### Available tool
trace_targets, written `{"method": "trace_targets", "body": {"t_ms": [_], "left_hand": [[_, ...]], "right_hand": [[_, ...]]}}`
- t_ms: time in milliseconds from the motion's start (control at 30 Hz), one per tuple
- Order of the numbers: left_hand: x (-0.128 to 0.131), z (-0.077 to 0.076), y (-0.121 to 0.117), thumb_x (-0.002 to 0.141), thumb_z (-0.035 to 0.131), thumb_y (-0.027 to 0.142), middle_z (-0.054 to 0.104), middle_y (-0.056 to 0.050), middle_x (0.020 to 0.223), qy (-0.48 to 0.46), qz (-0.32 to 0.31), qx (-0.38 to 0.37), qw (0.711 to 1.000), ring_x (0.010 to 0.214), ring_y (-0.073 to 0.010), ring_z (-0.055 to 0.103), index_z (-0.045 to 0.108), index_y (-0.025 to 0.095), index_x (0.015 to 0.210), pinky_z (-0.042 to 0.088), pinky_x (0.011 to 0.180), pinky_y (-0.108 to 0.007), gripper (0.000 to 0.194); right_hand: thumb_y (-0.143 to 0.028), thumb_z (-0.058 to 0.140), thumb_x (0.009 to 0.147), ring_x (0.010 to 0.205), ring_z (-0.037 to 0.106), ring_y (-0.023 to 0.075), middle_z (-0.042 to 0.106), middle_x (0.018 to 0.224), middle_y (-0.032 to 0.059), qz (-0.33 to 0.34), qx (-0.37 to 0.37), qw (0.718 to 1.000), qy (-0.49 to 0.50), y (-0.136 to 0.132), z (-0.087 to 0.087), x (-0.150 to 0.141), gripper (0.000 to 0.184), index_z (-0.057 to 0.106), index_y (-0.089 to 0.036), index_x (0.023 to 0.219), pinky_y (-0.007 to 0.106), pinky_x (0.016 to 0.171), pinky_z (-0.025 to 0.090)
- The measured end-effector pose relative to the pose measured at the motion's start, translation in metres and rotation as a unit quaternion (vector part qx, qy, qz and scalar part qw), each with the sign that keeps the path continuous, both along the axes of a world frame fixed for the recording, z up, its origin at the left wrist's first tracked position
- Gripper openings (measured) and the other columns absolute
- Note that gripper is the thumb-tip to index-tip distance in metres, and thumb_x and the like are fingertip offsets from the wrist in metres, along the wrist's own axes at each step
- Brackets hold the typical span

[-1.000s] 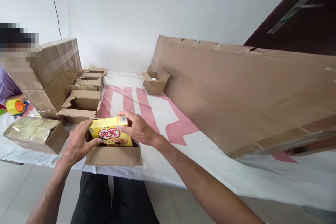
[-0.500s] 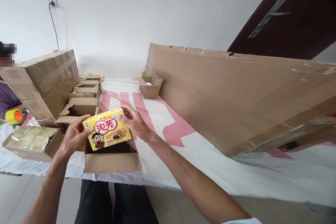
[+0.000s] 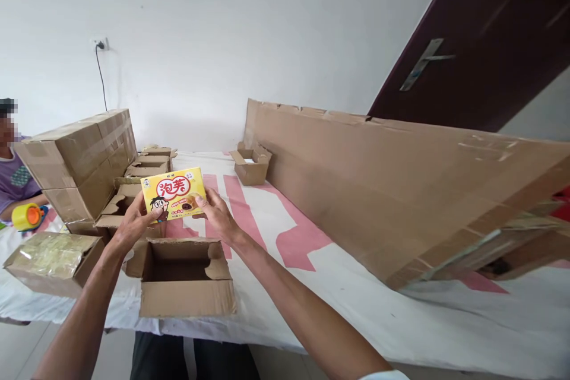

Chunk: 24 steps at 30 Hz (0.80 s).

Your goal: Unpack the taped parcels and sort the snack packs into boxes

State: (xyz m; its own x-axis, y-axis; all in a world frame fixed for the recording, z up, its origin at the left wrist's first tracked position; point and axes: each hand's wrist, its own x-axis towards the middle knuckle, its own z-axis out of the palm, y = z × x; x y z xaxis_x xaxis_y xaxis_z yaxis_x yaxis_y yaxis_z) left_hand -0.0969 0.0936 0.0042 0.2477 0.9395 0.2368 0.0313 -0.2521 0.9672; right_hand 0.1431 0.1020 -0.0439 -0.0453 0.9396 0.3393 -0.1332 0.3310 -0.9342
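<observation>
A yellow snack box [image 3: 173,193] with a red-outlined label, a cartoon figure and cream puffs printed on its front is held up between my two hands. My left hand [image 3: 133,224] grips its left edge, thumb on the front. On the right edge, my right hand [image 3: 218,214] closes on it with the thumb across the lower corner. Below and nearer to me stands an open cardboard box [image 3: 187,300], its flaps folded outward and its inside dark. The yellow box is above and beyond that carton's back edge.
Closed cartons [image 3: 84,160] are stacked at the left, beside several open boxes [image 3: 151,164]. A taped box [image 3: 53,258] and a yellow tape dispenser [image 3: 29,217] lie nearer. A small open carton [image 3: 252,172] stands by a long cardboard panel [image 3: 378,190]. A person [image 3: 20,175] sits at far left.
The yellow box has moved away from me, from over the open carton to beyond its back edge, and its front now faces me more squarely. Both hands still hold it. The view has tilted upward.
</observation>
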Motion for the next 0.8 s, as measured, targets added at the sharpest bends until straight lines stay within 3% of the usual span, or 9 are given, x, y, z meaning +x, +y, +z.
{"method": "trace_targets", "body": {"t_ms": [100, 367, 600, 800], "left_hand": [[-0.004, -0.010, 0.020, 0.066, 0.101, 0.059, 0.082, -0.016, 0.126, 0.028, 0.004, -0.028, 0.999, 0.099, -0.0320, 0.079, 0.066, 0.018, 0.143, 0.059, 0.063, -0.027, 0.094], [-0.003, -0.041, 0.042, 0.068, 0.102, 0.057, 0.082, -0.017, 0.125, 0.005, -0.019, -0.076, 0.997, 0.100, -0.0295, 0.080, 0.069, 0.019, 0.133, 0.060, 0.069, -0.028, 0.082], [-0.003, -0.050, 0.044, 0.068, 0.103, 0.052, 0.083, -0.016, 0.122, -0.005, -0.025, -0.080, 0.996, 0.104, -0.0315, 0.080, 0.071, 0.019, 0.132, 0.064, 0.073, -0.031, 0.079], [0.002, -0.052, 0.037, 0.062, 0.105, 0.054, 0.084, -0.016, 0.121, -0.020, -0.017, -0.089, 0.996, 0.106, -0.0343, 0.080, 0.072, 0.018, 0.132, 0.065, 0.075, -0.034, 0.085]], "right_hand": [[-0.068, 0.071, 0.091, 0.112, 0.077, 0.0308, 0.076, 0.133, 0.0107, 0.004, -0.025, 0.999, -0.025, 0.018, -0.012, 0.002, 0.059, 0.063, -0.027, 0.132, 0.040, 0.078, 0.068], [-0.068, 0.068, 0.093, 0.116, 0.076, 0.0288, 0.079, 0.133, 0.0079, 0.026, -0.065, 0.997, -0.023, 0.030, -0.045, 0.001, 0.051, 0.068, -0.028, 0.125, 0.038, 0.084, 0.066], [-0.061, 0.069, 0.096, 0.120, 0.076, 0.0287, 0.078, 0.136, 0.0088, 0.049, -0.058, 0.997, -0.017, 0.024, -0.052, 0.006, 0.047, 0.070, -0.028, 0.129, 0.042, 0.091, 0.066], [-0.063, 0.069, 0.095, 0.114, 0.078, 0.0275, 0.079, 0.135, 0.0092, 0.051, -0.076, 0.996, -0.009, 0.025, -0.053, 0.004, 0.048, 0.070, -0.026, 0.127, 0.038, 0.086, 0.067]]}}
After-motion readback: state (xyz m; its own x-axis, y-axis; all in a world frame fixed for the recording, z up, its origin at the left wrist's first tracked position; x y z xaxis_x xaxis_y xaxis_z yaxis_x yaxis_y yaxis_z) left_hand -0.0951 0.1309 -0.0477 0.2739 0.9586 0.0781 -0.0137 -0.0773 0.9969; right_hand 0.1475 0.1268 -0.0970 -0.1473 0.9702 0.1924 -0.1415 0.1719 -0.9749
